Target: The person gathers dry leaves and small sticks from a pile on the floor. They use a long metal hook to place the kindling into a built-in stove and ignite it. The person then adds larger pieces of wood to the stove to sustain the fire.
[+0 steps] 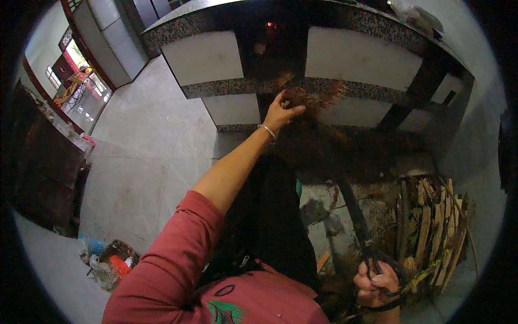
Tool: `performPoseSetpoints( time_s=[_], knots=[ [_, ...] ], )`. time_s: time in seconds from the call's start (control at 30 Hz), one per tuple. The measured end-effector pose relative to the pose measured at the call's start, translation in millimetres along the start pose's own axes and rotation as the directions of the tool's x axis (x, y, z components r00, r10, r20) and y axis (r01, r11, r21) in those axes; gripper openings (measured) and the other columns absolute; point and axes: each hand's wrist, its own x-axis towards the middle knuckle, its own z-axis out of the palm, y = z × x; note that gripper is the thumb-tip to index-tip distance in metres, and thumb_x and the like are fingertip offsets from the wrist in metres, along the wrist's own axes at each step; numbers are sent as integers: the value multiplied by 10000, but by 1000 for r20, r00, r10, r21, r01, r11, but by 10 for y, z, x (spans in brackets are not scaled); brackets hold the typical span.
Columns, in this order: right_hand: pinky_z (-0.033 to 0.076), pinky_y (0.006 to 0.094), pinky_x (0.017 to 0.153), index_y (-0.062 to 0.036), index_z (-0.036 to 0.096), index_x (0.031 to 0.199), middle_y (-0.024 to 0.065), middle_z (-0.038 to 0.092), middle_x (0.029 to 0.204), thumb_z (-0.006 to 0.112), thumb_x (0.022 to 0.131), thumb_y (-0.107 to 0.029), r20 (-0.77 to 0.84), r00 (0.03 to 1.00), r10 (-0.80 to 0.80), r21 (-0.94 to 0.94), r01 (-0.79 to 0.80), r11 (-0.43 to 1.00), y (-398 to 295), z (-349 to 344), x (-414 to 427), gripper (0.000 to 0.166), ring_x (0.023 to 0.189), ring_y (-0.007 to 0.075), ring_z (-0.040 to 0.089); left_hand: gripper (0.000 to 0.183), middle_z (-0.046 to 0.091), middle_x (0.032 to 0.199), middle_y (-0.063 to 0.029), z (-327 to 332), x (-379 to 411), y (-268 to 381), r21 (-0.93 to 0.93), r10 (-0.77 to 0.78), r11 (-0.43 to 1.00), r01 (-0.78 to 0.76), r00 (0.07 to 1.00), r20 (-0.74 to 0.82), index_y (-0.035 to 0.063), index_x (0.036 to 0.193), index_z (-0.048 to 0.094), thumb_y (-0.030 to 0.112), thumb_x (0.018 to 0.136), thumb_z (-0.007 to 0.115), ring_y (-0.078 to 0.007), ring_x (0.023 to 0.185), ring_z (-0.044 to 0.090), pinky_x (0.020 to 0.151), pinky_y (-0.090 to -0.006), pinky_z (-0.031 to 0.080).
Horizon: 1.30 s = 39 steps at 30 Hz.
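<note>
My left hand [280, 112] is curled around a bunch of dry brown brush [309, 99], perhaps fir or pine twigs, in front of the tiled stove [364, 54]. Its spiky ends spread to the right and are blurred. Down at the lower right, my right hand [376, 281] grips the looped handle of dark metal fire tongs [351, 202]. Their shaft runs up and forward toward the brush; the far tips are lost in the dark. Above the brush, an ember [270, 25] glows orange inside the dark stove opening [275, 52].
Split firewood [435, 231] is stacked on the right beside the wall. A dark wooden panel [44, 162] stands at the left. On the floor at lower left, a basket [117, 249] sits among plastic bags. A doorway [81, 81] opens at the upper left.
</note>
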Motion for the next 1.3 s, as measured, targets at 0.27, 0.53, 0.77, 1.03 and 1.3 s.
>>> performPoseSetpoints(
  time_s=[0.27,0.53,0.77,1.03,1.3],
  knots=[
    [283,269,440,29,370,1127,123,440,729,408,741,-17,-138,987,79,50,-73,996,-117,544,-366,391,514,118,305,573,575,863,-34,42,129,206,-66,89,995,-73,958,271,63,1112,442,144,621,727,-105,718,541,561,-224,430],
    [340,258,504,65,358,1137,153,502,992,431,717,-46,-58,996,-70,278,84,957,-35,276,-359,440,596,118,327,335,570,733,-4,141,166,340,367,-177,929,44,925,337,56,925,551,148,643,706,-77,601,507,501,-201,396],
    [355,242,534,-6,385,1097,145,491,1002,519,768,-272,-232,943,-238,313,304,900,217,301,-397,444,660,127,400,240,507,633,-21,289,202,-126,12,-282,958,287,948,-146,57,825,554,151,655,694,-131,501,471,443,-251,379],
    [356,274,459,-129,459,1133,61,488,993,368,878,-338,-795,606,32,170,173,970,460,-83,-735,341,579,147,431,219,435,583,-40,411,207,-65,-601,-755,621,503,591,-286,74,785,483,186,703,651,-129,385,308,413,-307,338],
    [276,203,341,-67,468,885,5,450,583,463,847,-234,-314,884,-345,-752,-9,659,423,230,-201,171,391,74,373,260,361,525,7,554,-110,106,-431,-725,637,639,687,-52,100,742,477,265,699,673,-100,373,288,381,-265,318]
  ],
)
